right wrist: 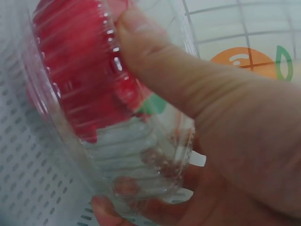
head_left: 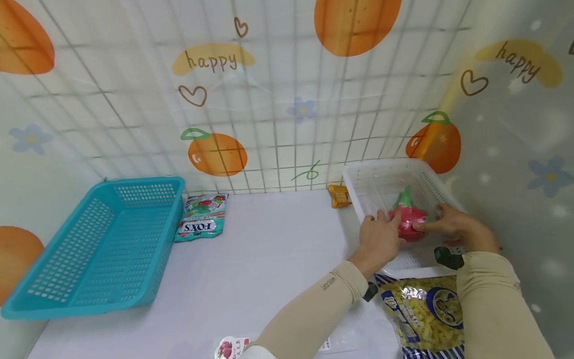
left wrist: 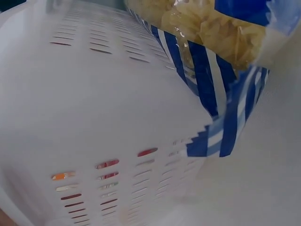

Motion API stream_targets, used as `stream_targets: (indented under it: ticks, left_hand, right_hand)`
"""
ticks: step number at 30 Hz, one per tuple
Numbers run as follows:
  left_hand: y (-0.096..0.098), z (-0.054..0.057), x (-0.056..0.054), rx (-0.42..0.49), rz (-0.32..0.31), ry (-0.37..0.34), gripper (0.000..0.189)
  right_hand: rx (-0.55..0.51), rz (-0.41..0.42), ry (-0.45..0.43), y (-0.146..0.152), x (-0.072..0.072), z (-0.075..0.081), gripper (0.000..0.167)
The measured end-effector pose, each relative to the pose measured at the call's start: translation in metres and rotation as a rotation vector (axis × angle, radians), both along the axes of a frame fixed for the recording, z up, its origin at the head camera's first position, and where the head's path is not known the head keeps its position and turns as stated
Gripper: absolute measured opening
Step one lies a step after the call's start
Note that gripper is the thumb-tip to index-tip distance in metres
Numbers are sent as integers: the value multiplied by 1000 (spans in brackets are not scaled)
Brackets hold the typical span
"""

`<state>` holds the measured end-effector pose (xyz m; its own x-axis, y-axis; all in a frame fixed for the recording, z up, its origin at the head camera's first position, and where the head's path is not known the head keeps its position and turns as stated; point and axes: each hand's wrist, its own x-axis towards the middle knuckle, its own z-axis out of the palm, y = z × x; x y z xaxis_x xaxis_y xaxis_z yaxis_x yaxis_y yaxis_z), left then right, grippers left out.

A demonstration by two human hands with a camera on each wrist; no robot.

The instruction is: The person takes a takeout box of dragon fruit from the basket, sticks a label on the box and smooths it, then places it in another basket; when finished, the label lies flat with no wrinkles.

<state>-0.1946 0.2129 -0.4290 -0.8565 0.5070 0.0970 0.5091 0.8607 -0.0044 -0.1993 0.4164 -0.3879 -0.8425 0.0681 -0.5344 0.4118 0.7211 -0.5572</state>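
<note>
A red dragon fruit point(head_left: 410, 223) with green tips sits in a clear plastic box point(right wrist: 136, 146), inside the white basket point(head_left: 358, 192). My right hand point(head_left: 462, 228) grips the box's right side. In the right wrist view its thumb lies across the clear plastic, and its fingers curl below. From the left side, my left hand point(head_left: 380, 243) holds the same box, with its thumb toward the fruit. The left wrist view shows mostly the slotted basket wall point(left wrist: 94, 103), and the left hand's grip is hidden there.
A noodle bag point(head_left: 423, 314) lies before the white basket, partly under the right forearm. Left of that basket is a small orange packet point(head_left: 339, 196). A teal basket point(head_left: 154, 264) stands far left, beside a FOX'S candy bag point(head_left: 203, 217). A fruit-printed label point(head_left: 229, 347) lies at the front.
</note>
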Motion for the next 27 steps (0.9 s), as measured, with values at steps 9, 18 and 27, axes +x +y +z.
stream_targets:
  ticks: [9,18,27]
  left_hand:
    - [-7,3,-3,90,11,-11,64]
    - [-8,4,-1,134,-2,-18,64]
    - [-5,1,-1,183,-2,-11,64]
  right_hand:
    - [21,9,43,-4,-3,6,128]
    - [25,12,61,-5,2,10,125]
    - [80,22,61,2,2,12,129]
